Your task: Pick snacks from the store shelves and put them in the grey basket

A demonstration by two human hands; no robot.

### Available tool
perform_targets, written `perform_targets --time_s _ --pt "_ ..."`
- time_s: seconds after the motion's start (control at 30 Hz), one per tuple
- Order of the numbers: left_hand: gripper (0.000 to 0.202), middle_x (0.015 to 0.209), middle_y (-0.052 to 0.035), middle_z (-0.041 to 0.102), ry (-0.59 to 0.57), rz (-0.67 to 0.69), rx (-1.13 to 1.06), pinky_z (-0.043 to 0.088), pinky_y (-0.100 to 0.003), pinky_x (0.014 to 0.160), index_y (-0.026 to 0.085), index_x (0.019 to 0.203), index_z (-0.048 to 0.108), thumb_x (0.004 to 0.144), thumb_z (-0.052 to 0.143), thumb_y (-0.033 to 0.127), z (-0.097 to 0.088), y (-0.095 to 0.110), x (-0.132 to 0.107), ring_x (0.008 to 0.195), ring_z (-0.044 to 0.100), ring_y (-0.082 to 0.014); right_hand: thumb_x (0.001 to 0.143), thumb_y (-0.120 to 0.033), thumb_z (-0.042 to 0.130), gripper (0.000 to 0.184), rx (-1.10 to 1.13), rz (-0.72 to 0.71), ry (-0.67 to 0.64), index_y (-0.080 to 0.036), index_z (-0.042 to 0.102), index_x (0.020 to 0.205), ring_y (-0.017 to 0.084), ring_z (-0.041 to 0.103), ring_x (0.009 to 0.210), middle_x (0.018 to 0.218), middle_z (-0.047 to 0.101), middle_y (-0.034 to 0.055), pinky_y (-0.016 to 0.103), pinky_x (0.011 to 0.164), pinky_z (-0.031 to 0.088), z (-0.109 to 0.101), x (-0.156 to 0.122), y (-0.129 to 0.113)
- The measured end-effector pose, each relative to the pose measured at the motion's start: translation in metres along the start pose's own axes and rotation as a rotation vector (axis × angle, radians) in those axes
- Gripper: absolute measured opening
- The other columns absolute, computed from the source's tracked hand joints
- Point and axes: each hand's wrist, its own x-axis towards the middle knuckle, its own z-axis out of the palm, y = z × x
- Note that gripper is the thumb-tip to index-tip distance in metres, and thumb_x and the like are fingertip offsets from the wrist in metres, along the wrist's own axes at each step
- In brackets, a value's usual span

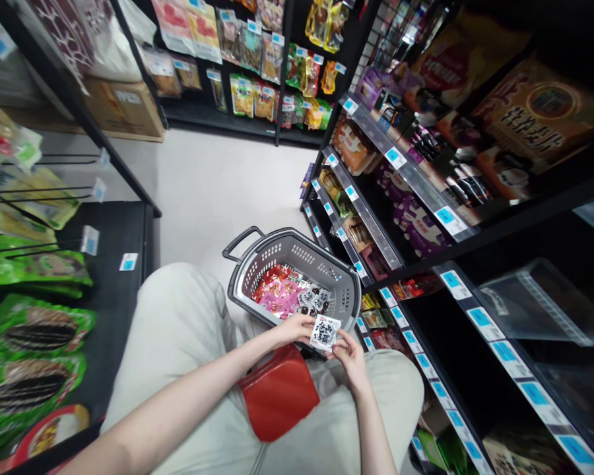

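Observation:
Between both hands I hold a small white snack packet with bold black characters on its face. My left hand pinches its left edge, and my right hand grips its lower right side. Just beyond my hands a grey shopping basket stands on the floor, its handle leaning out to the left. Inside lie pink-wrapped sweets, some red ones, and black-and-white packets on the right. Under my wrists a red stool seat shows between my knees.
To the right rise black shelves with price tags and boxed and bagged goods. A clear plastic bin sits on one shelf. Green snack bags fill the left rack. Across the aisle floor are a cardboard box and hanging packets.

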Motion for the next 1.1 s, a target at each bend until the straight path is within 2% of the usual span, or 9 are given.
perform_targets --time_s 0.37,0.5,0.6,0.77,0.97,1.1 --pt "0.048 0.089 -0.0087 0.067 -0.021 0.013 -0.007 0.047 -0.037 0.08 0.012 0.102 0.06 0.058 0.071 0.025 -0.001 -0.001 0.0 0.079 0.062 -0.021 0.061 -0.024 0.068 0.051 -0.011 -0.016 -0.032 -0.013 0.05 0.108 0.016 0.061 0.059 0.069 0.061 0.0004 0.029 0.057 0.049 -0.004 0.001 0.004" --pt "0.051 0.094 -0.0102 0.065 -0.041 0.03 -0.004 0.047 -0.034 0.077 0.012 0.107 0.058 0.059 0.07 0.025 -0.001 -0.001 0.0 0.081 0.061 -0.0204 0.062 -0.025 0.068 0.05 -0.027 -0.016 -0.036 -0.013 0.051 0.107 0.015 0.06 0.059 0.069 0.061 0.0003 0.028 0.058 0.049 -0.005 0.003 0.005" --pt "0.057 0.1 -0.0114 0.063 -0.08 0.04 0.003 0.048 -0.03 0.074 0.014 0.112 0.054 0.058 0.071 0.023 0.002 0.001 -0.001 0.083 0.061 -0.0194 0.062 -0.026 0.068 0.052 -0.046 -0.007 -0.036 -0.014 0.049 0.108 0.014 0.059 0.057 0.068 0.06 -0.0009 0.028 0.058 0.049 -0.005 0.003 0.007" --pt "0.056 0.095 -0.012 0.064 -0.145 0.033 0.05 0.047 -0.03 0.075 0.013 0.112 0.054 0.06 0.07 0.025 0.003 0.001 -0.002 0.083 0.06 -0.0191 0.064 -0.028 0.067 0.058 -0.153 -0.037 -0.059 -0.016 0.041 0.115 0.013 0.057 0.057 0.066 0.059 -0.0022 0.029 0.062 0.047 -0.002 0.004 0.009" --pt "0.055 0.084 -0.0059 0.064 0.037 0.101 0.184 0.045 -0.027 0.069 0.011 0.102 0.058 0.051 0.074 0.022 -0.002 -0.008 0.005 0.073 0.058 -0.0149 0.063 -0.032 0.065 0.039 -0.4 -0.13 0.07 -0.014 0.053 0.096 0.014 0.054 0.068 0.077 0.058 0.0036 0.025 0.061 0.045 0.001 0.005 0.002" --pt "0.05 0.078 -0.003 0.063 0.147 0.184 0.314 0.043 -0.026 0.07 0.011 0.094 0.06 0.047 0.074 0.019 0.0 -0.008 0.005 0.071 0.056 -0.014 0.069 -0.035 0.061 0.029 -0.424 -0.168 -0.059 -0.016 0.053 0.09 0.013 0.052 0.066 0.071 0.055 0.0008 0.023 0.059 0.043 0.004 0.001 0.001"
